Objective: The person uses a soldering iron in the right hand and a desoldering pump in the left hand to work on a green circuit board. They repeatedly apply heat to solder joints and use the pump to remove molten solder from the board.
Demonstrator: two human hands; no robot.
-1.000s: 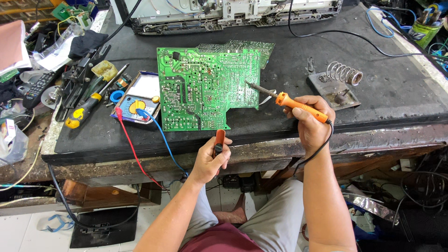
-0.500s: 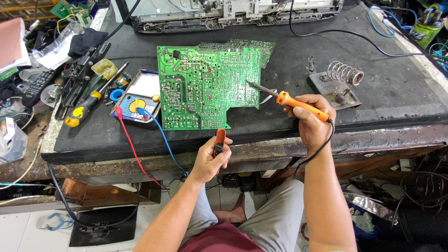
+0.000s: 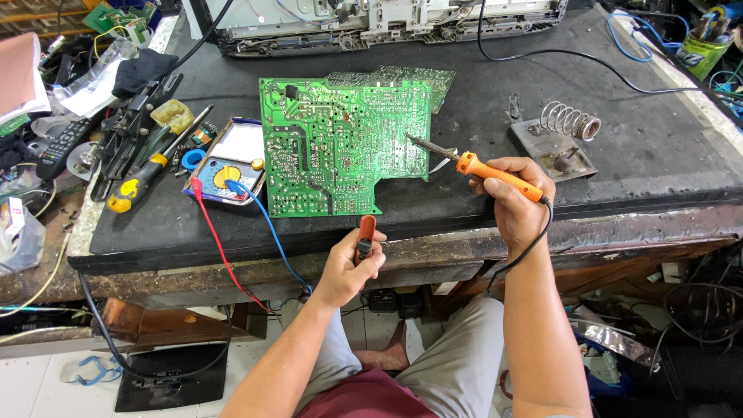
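Your left hand [image 3: 352, 267] covers the lower part of the red-handled tool [image 3: 366, 234], so you cannot tell its kind. The grey metal chassis [image 3: 387, 19] along the bench's far side is cut off by the top edge. On the green printed circuit board [image 3: 340, 147], the solder joints are too small to read.

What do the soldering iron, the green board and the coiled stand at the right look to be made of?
Soldering iron: orange handle, probably matte plastic, with a dark metal shaft and tip.
Green board: likely rigid laminate with a glossy green coating, dotted with silvery solder points.
Coiled stand: bare metal wire spring, shiny grey, on a dull, flat plate that looks like metal.
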